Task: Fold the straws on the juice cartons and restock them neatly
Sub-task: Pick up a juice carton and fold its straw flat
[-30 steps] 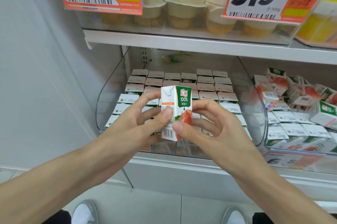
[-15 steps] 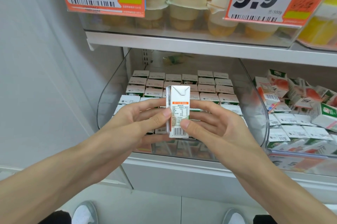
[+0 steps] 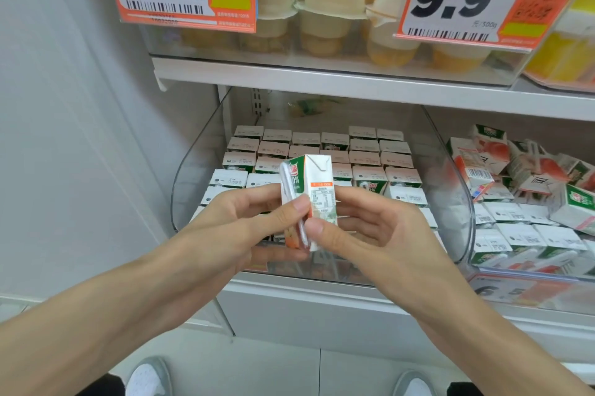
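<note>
Centrally, a juice carton [image 3: 320, 189] is held upright, pinched between the left hand [image 3: 238, 221] and right hand [image 3: 370, 228], before a clear bin [image 3: 199, 176] of neatly rowed cartons [image 3: 363, 150]. Its wrapped straw [image 3: 287, 183] is pressed by the left thumb. The straw is best creased flat against the carton, gripped steadily.

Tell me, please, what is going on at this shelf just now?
A person stands at a shop shelf and holds one juice carton upright, the left hand and the right hand pinching it from either side. Its wrapped straw lies along one face, looking straight, with the left hand's thumb on it. Behind, a clear bin holds rows of cartons; the neighbouring bin to the right holds jumbled cartons.
</note>
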Motion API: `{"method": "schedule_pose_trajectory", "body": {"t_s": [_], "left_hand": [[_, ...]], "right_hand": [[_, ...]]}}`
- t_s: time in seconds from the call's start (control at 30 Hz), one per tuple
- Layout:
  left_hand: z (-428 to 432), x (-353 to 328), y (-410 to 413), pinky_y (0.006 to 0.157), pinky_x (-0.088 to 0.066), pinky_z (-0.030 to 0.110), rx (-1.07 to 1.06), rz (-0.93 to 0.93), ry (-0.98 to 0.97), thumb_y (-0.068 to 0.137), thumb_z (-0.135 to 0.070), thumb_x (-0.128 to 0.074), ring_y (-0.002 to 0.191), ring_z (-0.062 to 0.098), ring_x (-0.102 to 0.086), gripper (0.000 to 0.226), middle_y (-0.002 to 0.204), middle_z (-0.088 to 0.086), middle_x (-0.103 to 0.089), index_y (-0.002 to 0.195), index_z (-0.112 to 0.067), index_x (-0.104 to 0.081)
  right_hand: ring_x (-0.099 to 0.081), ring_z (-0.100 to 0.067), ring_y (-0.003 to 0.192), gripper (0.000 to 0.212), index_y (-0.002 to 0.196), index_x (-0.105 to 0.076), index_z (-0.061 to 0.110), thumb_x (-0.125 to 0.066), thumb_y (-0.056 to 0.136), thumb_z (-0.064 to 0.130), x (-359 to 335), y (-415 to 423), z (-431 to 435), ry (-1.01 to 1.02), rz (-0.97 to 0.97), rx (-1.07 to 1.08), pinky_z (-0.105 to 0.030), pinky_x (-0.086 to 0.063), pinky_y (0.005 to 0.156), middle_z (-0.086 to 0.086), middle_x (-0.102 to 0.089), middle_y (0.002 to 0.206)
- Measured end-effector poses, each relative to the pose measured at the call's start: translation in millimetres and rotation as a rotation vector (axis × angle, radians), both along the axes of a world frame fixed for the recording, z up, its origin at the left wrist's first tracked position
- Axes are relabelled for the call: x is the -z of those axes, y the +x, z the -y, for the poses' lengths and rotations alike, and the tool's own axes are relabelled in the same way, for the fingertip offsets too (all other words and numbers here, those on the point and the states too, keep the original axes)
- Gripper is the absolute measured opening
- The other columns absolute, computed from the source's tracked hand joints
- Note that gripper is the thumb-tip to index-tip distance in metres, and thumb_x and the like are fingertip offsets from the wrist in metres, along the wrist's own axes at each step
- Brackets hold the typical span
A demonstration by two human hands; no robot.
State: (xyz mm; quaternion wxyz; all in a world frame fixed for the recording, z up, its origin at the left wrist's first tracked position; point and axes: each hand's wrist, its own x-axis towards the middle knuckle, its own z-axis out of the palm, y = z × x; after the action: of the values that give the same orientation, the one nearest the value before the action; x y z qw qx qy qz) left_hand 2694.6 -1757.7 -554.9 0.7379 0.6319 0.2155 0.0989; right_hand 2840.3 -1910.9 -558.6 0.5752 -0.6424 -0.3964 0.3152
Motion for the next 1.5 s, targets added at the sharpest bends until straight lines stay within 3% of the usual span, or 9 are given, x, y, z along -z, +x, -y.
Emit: {"method": "schedule_pose_trajectory", "body": {"t_s": [0.23, 0.37, 0.53, 0.73, 0.87, 1.0, 1.13, 1.4, 1.5], "left_hand": [[-3.5, 0.4, 1.0, 0.093, -0.064, 0.037, -0.007, 0.038, -0.104, 0.096, -0.02, -0.072, 0.115, 0.033, -0.076, 0.04, 0.128, 0.009, -0.077, 0.136, -0.024, -0.071], [-4.9, 4.0, 1.5, 0.088, -0.065, 0.038, -0.058, 0.039, -0.097, 0.093, -0.016, -0.075, 0.112, 0.032, -0.077, 0.044, 0.128, 0.006, -0.077, 0.136, -0.022, -0.07], [-6.1, 5.1, 0.9, 0.085, -0.066, 0.04, -0.133, 0.043, -0.121, 0.084, -0.015, -0.079, 0.108, 0.033, -0.079, 0.05, 0.125, 0.008, -0.078, 0.133, -0.02, -0.071], [-6.3, 0.7, 0.8, 0.083, -0.065, 0.032, -0.128, 0.056, -0.139, 0.091, -0.032, -0.073, 0.111, 0.029, -0.078, 0.04, 0.123, 0.009, -0.079, 0.13, -0.022, -0.074], [-4.3, -0.6, 0.5, 0.078, -0.066, 0.031, -0.129, 0.073, -0.127, 0.092, -0.022, -0.073, 0.109, 0.034, -0.078, 0.038, 0.123, 0.013, -0.078, 0.13, -0.02, -0.071], [-0.2, 0.8, 0.5, 0.085, -0.066, 0.037, -0.112, 0.067, -0.078, 0.083, -0.022, -0.082, 0.108, 0.034, -0.078, 0.046, 0.128, 0.011, -0.075, 0.127, -0.016, -0.07], [-1.2, -0.7, -0.1, 0.094, -0.064, 0.043, -0.034, 0.078, -0.111, 0.096, -0.022, -0.073, 0.118, 0.035, -0.074, 0.04, 0.132, 0.012, -0.074, 0.133, -0.013, -0.063], [-2.8, -3.9, -1.5, 0.081, -0.057, 0.01, 0.089, 0.106, 0.265, 0.094, -0.009, -0.076, 0.133, 0.014, -0.065, 0.059, 0.147, -0.019, -0.063, 0.142, -0.041, -0.064], [-2.5, -4.1, -1.7, 0.091, -0.057, 0.016, 0.08, 0.151, 0.281, 0.091, -0.01, -0.079, 0.135, 0.015, -0.064, 0.061, 0.147, -0.018, -0.064, 0.14, -0.043, -0.065]], "right_hand": [[-0.077, -0.005, 0.083, 0.037, 0.121, -0.072, 0.034, -0.066, 0.099, 0.003, 0.6, 3.6, -0.1, -0.03, -0.102, 0.023, -0.012, -0.055, 0.075, 0.005, -0.083, 0.103], [-0.076, -0.004, 0.082, 0.041, 0.128, -0.065, 0.039, -0.066, 0.102, 0.007, 0.9, 1.2, 0.2, -0.02, -0.093, 0.033, -0.012, -0.054, 0.071, 0.009, -0.082, 0.107], [-0.073, -0.006, 0.1, 0.043, 0.124, -0.069, 0.057, -0.073, 0.099, 0.022, 3.8, 1.4, -2.2, 0.016, 0.012, 0.059, -0.018, -0.058, 0.085, 0.014, -0.076, 0.107], [-0.077, -0.01, 0.101, 0.045, 0.135, -0.067, 0.041, -0.073, 0.09, 0.041, 2.1, 6.4, -0.3, 0.025, -0.055, 0.081, -0.025, -0.058, 0.09, 0.006, -0.082, 0.106], [-0.078, -0.009, 0.103, 0.028, 0.125, -0.074, 0.034, -0.069, 0.098, 0.039, 1.6, 3.8, -0.2, 0.029, -0.126, 0.045, -0.025, -0.059, 0.092, 0.009, -0.082, 0.109], [-0.079, -0.011, 0.102, 0.036, 0.117, -0.078, 0.042, -0.084, 0.082, 0.036, 3.9, -1.0, -0.4, 0.031, -0.124, -0.006, -0.017, -0.059, 0.085, 0.013, -0.077, 0.113], [-0.079, -0.012, 0.102, 0.042, 0.126, -0.074, 0.041, -0.084, 0.092, 0.019, 6.6, 6.1, -0.9, 0.009, -0.122, 0.017, -0.03, -0.061, 0.09, 0.014, -0.078, 0.118], [-0.066, -0.007, 0.127, 0.06, 0.124, -0.072, 0.042, -0.084, 0.086, -0.002, 9.3, 8.0, 1.3, 0.101, 0.014, -0.028, -0.018, -0.056, 0.098, 0.013, -0.073, 0.13], [-0.069, -0.008, 0.123, 0.063, 0.125, -0.072, 0.044, -0.085, 0.085, -0.003, 9.3, 8.3, 0.7, 0.118, 0.014, 0.015, -0.019, -0.058, 0.096, 0.014, -0.07, 0.128]]}}
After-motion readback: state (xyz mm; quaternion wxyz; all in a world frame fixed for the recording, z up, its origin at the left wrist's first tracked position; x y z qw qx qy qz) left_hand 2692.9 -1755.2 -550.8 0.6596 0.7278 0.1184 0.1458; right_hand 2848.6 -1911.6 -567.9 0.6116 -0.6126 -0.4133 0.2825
